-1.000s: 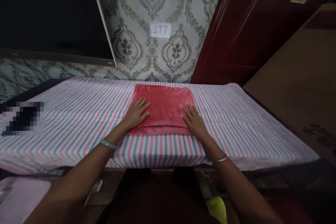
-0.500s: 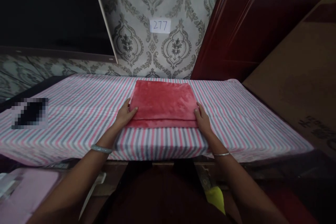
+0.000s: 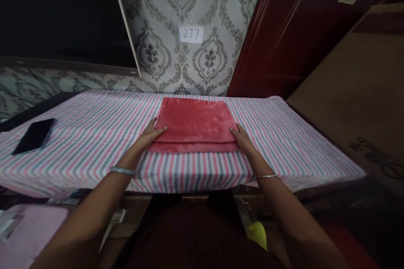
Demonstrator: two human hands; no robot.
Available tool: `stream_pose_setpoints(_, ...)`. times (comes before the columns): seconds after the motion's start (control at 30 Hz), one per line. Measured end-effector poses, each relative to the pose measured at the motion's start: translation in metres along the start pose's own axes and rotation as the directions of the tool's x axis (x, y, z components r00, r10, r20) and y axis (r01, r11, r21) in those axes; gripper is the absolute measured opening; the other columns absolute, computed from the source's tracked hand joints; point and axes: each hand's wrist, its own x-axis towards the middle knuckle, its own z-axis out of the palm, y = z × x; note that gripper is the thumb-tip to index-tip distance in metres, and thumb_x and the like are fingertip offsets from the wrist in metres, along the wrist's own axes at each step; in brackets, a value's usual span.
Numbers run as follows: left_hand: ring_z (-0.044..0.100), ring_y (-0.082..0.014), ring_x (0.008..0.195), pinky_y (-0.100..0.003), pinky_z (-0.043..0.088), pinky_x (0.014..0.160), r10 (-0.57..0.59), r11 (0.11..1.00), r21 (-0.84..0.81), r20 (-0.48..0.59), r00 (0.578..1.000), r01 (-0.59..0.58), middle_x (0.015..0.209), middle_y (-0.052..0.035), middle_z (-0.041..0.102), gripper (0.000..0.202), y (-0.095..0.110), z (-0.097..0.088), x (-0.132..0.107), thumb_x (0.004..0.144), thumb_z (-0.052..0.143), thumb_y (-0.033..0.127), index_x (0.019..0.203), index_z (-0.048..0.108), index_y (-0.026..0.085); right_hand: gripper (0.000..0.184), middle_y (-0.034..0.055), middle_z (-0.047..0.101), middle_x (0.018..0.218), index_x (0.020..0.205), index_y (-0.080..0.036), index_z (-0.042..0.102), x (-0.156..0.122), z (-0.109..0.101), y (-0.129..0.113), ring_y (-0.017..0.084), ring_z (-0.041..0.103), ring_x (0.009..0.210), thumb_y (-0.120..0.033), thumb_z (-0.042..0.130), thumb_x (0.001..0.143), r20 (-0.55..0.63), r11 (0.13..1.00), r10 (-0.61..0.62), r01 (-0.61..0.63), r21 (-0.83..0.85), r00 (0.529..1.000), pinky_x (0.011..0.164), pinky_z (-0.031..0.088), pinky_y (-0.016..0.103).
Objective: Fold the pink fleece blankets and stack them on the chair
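Note:
A folded red plush cloth [image 3: 195,119] lies flat near the middle of the striped tablecloth, with a lower layer showing along its near edge. My left hand [image 3: 150,133] holds its left side, thumb on top and the other fingers at the edge, partly hidden. At the opposite side, my right hand [image 3: 242,138] grips the cloth in the same way, its thumb resting on the upper surface. Both wrists wear bangles.
The pink, grey and white striped tablecloth [image 3: 104,126] covers the table. A black phone [image 3: 34,136] lies at the far left. Behind stand a dark screen [image 3: 63,17] and a patterned wall with a "277" paper [image 3: 191,34]. A large cardboard box [image 3: 360,92] is at the right.
Both thumbs have shifted slightly inward over the cloth's top, the right one more clearly. The cloth stays in nearly the same place, and the view has turned a little.

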Motion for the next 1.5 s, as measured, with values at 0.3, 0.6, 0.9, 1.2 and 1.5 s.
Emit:
stream_pose_setpoints(0.3, 0.073, -0.0201, 0.077, -0.034, 0.062, 0.074, -0.010, 0.985, -0.173, -0.015, 1.000, 0.007, 0.104, -0.0086, 0.074, 0.090, 0.027, -0.030, -0.008, 0.080, 0.079, 0.033, 0.159, 0.038, 0.021, 0.081, 0.0122, 0.075, 0.119, 0.153, -0.023, 0.045, -0.024, -0.006, -0.024, 0.031, 0.074, 0.102, -0.056, 0.067, 0.083, 0.030, 0.959, 0.121, -0.125, 0.253, 0.992, 0.084, 0.063, 0.048)
stream_pose_setpoints(0.6, 0.052, -0.0380, 0.139, -0.054, 0.040, 0.119, 0.434, 0.753, 0.570, -0.052, 0.899, -0.330, 0.148, -0.0205, 0.056, 0.068, 0.011, -0.019, -0.026, 0.087, 0.062, 0.042, 0.148, 0.053, 0.012, 0.078, 0.0098, 0.075, 0.099, 0.144, -0.018, 0.057, -0.039, -0.026, -0.012, 0.027, 0.071, 0.087, -0.060, 0.069, 0.080, -0.042, 0.995, 0.086, -0.088, -0.050, 0.995, 0.078, 0.061, 0.045)
stream_pose_setpoints(0.9, 0.018, -0.0390, 0.159, -0.069, 0.015, 0.124, 0.592, 0.222, 0.541, 0.586, 0.553, -0.811, 0.172, -0.0120, 0.026, 0.073, 0.014, 0.095, -0.087, 0.096, 0.060, 0.054, 0.160, 0.037, 0.029, 0.056, 0.0084, 0.041, 0.165, 0.160, -0.027, 0.042, 0.022, 0.057, -0.070, 0.027, 0.034, 0.154, -0.041, 0.035, 0.105, 0.486, 0.643, -0.332, 0.571, -0.511, 0.808, 0.125, 0.027, 0.057)
stream_pose_setpoints(1.2, 0.013, -0.0361, 0.160, -0.065, 0.015, 0.125, 0.673, 0.215, 0.571, 0.502, 0.544, -0.793, 0.173, -0.0089, 0.023, 0.075, -0.016, 0.100, -0.092, 0.093, 0.065, 0.048, 0.161, 0.036, 0.032, 0.062, 0.0005, 0.023, 0.173, 0.163, -0.037, 0.030, 0.096, 0.086, -0.059, 0.032, 0.017, 0.160, -0.058, 0.035, 0.105, 0.695, 0.459, -0.109, 0.656, -0.599, 0.710, 0.127, 0.014, 0.064)
stream_pose_setpoints(1.5, 0.011, -0.0352, 0.160, -0.064, 0.012, 0.127, 0.676, 0.220, 0.576, 0.492, 0.549, -0.787, 0.174, -0.0059, 0.020, 0.078, -0.014, 0.100, -0.094, 0.091, 0.066, 0.041, 0.161, 0.035, 0.033, 0.064, 0.0046, 0.034, 0.169, 0.165, -0.038, 0.025, 0.140, 0.076, -0.037, 0.034, 0.034, 0.153, -0.061, 0.027, 0.106, 0.499, 0.491, -0.016, 0.441, -0.751, 0.867, 0.120, 0.030, 0.061)
